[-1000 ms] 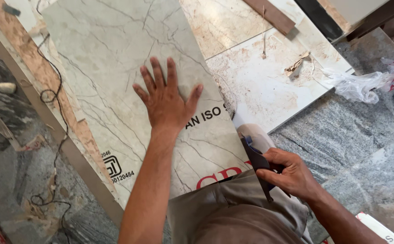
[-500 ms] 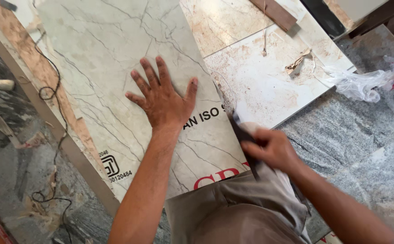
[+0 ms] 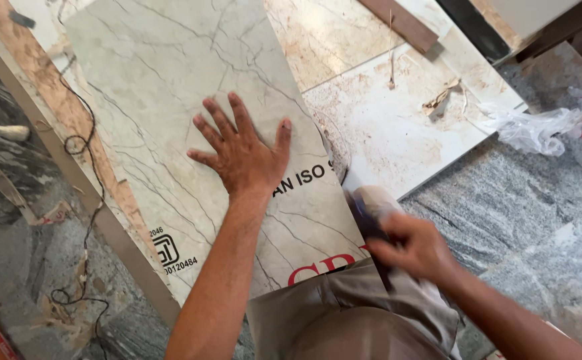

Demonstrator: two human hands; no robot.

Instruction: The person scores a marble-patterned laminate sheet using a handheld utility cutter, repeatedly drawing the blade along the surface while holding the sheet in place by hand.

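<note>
A large pale grey marble-pattern tile [image 3: 171, 100] with dark veins and printed marks lies slanted on the floor. My left hand [image 3: 241, 150] rests flat on it with fingers spread. My right hand [image 3: 414, 247], blurred by motion, grips a dark-handled tool [image 3: 370, 217] with a pale tip at the tile's right edge, just above my knee in grey-brown trousers [image 3: 351, 313].
Beige laid tiles [image 3: 398, 127] lie beyond the slanted tile. Grey granite flooring [image 3: 524, 213] is to the right, with a crumpled plastic bag [image 3: 538, 127]. A thin black cable [image 3: 81, 200] runs down the left beside a wooden strip [image 3: 71, 120]. A wooden batten [image 3: 401, 23] lies at the top.
My right hand with the tool has slid back and forth along the tile's right edge, ending slightly lower. My left hand stays pressed flat on the tile.
</note>
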